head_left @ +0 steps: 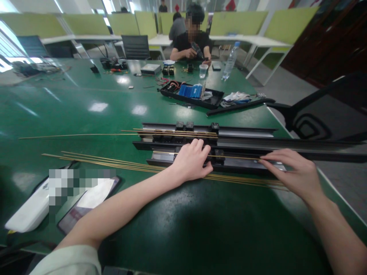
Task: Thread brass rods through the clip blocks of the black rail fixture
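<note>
My right hand (295, 170) pinches the right end of a thin brass rod (237, 157) between thumb and fingers. The rod runs left over the nearest black rail (243, 167), along a small black block (219, 156). My left hand (192, 159) is closed over blocks on that same rail; what its fingertips hold is hidden. Behind it, a longer black rail (258, 144) and a further rail (249, 131) lie parallel, with more brass rods (183, 133) across black blocks. In front, a loose bundle of brass rods (114, 163) passes beneath my left forearm.
A white case (31, 206) and a phone-like device (69, 221) lie at left. Further back are a black tray (212, 102) with a blue packet, gloves (236, 98), a cup (203, 70) and a bottle (231, 61). A person sits opposite, holding a tool.
</note>
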Available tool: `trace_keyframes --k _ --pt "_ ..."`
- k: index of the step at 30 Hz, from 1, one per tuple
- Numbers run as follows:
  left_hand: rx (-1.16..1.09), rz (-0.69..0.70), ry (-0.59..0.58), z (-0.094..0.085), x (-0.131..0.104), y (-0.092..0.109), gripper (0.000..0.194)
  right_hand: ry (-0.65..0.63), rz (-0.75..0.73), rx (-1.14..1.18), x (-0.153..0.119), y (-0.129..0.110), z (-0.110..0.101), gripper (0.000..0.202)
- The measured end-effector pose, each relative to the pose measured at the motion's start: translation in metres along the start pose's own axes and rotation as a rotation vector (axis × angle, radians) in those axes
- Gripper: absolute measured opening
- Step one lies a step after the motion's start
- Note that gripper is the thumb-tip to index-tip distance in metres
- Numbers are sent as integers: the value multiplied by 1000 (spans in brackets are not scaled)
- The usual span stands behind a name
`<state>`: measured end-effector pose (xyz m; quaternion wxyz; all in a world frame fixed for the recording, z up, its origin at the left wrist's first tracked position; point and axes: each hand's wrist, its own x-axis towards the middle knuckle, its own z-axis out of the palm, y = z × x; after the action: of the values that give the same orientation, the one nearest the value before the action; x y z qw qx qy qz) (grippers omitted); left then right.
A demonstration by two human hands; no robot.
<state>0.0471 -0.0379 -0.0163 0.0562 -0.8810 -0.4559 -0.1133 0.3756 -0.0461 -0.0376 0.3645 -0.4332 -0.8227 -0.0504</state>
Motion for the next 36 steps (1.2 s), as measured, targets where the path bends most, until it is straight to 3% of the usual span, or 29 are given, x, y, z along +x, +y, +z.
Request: trace_keyframes --k 36 --pt "1 8 -6 0 -2 -1 29 17 22 -6 -2 5 -3 8"
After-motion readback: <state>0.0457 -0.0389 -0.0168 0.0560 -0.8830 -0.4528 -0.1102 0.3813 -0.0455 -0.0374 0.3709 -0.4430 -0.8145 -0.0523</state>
